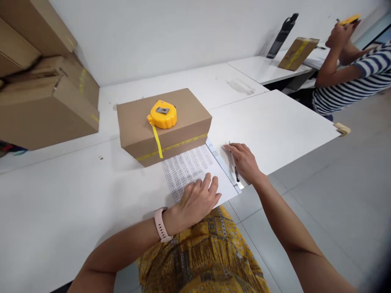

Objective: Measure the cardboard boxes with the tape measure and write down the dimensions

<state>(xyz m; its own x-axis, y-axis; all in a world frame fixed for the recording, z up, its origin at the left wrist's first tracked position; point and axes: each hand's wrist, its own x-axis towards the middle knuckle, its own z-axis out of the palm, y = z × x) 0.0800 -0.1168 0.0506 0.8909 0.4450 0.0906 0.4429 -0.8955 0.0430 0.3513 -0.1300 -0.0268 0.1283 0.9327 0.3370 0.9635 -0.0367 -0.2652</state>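
My left hand (198,199) rests palm down with fingers spread on a printed sheet (224,188) full of small handwritten or printed rows. A pale watch band circles that wrist. At the sheet's right edge, my right hand (244,162) has its fingers closed over a dark pen (236,174), which is close to the tabletop. Behind the sheet stands a closed cardboard box (189,108) with a yellow tape strip along its front. On top of it lies a yellow tape measure (163,115), its short blade end hanging over the box's front edge.
Several cardboard boxes (30,110) are stacked at the left against the wall. The white table (269,126) has a front edge near my body. Farther right are a dark bottle (282,36), a small taped box (297,53) and a person in a striped shirt (351,85) holding a yellow object.
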